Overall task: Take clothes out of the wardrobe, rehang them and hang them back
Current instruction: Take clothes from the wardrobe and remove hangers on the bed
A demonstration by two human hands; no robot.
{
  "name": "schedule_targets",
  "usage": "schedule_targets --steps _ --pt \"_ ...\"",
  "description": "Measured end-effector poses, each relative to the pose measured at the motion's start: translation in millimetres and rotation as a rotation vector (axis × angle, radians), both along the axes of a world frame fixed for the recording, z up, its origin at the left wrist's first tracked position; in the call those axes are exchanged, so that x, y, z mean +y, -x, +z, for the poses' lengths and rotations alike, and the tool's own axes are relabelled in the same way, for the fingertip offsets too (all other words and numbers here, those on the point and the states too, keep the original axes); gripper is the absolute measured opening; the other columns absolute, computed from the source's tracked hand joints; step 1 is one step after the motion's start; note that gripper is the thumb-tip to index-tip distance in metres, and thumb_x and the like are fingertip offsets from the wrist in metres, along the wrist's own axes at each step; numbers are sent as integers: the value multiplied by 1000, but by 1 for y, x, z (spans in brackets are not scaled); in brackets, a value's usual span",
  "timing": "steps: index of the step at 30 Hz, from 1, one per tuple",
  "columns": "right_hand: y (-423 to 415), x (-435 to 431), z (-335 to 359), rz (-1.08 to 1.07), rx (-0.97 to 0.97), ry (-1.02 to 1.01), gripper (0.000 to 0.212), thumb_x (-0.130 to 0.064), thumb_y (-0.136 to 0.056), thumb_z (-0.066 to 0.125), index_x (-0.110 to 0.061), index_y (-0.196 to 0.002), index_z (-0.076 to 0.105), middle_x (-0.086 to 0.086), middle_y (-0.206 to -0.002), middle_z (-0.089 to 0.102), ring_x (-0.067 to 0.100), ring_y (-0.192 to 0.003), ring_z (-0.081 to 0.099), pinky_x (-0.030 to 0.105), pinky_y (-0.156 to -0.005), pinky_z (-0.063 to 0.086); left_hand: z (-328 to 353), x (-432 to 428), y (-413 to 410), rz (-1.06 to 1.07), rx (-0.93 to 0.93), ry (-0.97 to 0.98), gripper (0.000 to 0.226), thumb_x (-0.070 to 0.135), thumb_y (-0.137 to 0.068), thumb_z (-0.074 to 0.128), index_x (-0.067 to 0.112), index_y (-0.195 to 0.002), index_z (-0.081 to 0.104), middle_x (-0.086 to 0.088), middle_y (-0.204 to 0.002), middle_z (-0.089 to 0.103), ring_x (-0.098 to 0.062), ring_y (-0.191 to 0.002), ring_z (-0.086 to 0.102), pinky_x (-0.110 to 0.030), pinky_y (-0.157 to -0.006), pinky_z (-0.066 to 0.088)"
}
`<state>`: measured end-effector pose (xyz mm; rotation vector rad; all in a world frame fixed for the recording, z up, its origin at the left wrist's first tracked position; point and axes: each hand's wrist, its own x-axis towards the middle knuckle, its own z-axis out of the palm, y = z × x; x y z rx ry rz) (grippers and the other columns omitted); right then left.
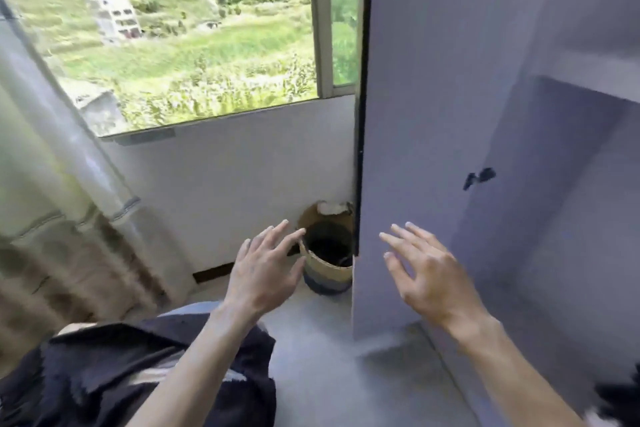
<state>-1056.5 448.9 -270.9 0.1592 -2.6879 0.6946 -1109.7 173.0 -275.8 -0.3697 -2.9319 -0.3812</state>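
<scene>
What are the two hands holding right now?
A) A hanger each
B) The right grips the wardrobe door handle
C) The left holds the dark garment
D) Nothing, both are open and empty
D: the left hand and the right hand both hover with fingers spread and empty, the right one short of the wardrobe door, and the dark garment lies below the left forearm, ungripped.

Bright daylight comes in through the window (180, 35) at the far left, where the sunlit green hillside looks slightly washed out, and it leaves the white wall (235, 184) under the sill evenly lit. The wardrobe door (426, 114) on the right stands in cooler, dimmer bluish shade, darker toward the far right. The whole frame is soft with motion blur, strongest on the curtain (52, 149) at the left edge, and straight lines bow with wide-angle distortion.
</scene>
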Motion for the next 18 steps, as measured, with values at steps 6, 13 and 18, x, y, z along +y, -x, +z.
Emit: schedule_targets --steps 6,13,18 --pt "-19 96 12 -377 -22 -28 37 -38 -101 55 -35 -137 61 -14 -146 54 4 -143 35 13 -112 16 19 141 83 -405 26 -17 54 56 -98 43 47 -150 33 12 -161 29 -15 -148 25 -34 -121 19" --pt "-66 165 26 -758 6 -91 38 -35 -101 54 -28 -138 61 -9 -144 56 10 -144 38 32 -119 31 37 284 121 -794 46 -44 50 54 -99 42 48 -149 33 15 -160 29 -12 -145 28 -31 -119 18" --pt "-124 199 35 -1030 9 -121 39 -33 -102 53 -26 -139 59 -7 -145 56 12 -145 36 31 -120 27 36 379 99 -1050 -5 -38 51 52 -99 43 45 -150 34 14 -160 29 -15 -146 28 -35 -119 20"
